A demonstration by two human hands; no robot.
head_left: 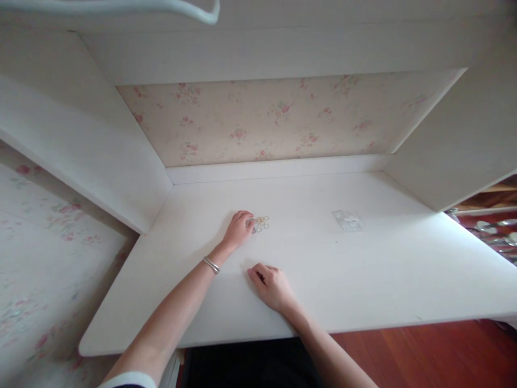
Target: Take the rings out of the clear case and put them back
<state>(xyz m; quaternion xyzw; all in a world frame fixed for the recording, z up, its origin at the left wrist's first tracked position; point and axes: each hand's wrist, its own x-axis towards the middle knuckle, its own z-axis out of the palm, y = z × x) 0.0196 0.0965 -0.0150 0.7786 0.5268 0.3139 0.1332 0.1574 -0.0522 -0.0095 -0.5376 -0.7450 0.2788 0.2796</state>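
My left hand (pixel 239 228), with a silver bracelet (pixel 211 264) at the wrist, reaches to a small cluster of thin gold-coloured rings (pixel 262 222) lying on the white desk. Its fingers are curled together at the left edge of the cluster. Whether a ring is between the fingertips is too small to make out. Closer to me, my right hand (pixel 272 285) rests on the desk in a loose fist, apart from the rings. Nothing shows in its fingers.
A clear plastic bag (pixel 348 220) lies on the white desk (pixel 363 275) to the right. White side panels (pixel 448 129) and a floral-papered back wall (pixel 258 121) enclose the desk. A pale curved bar (pixel 161 6) crosses the top left. Reddish wood floor (pixel 428 350) shows below.
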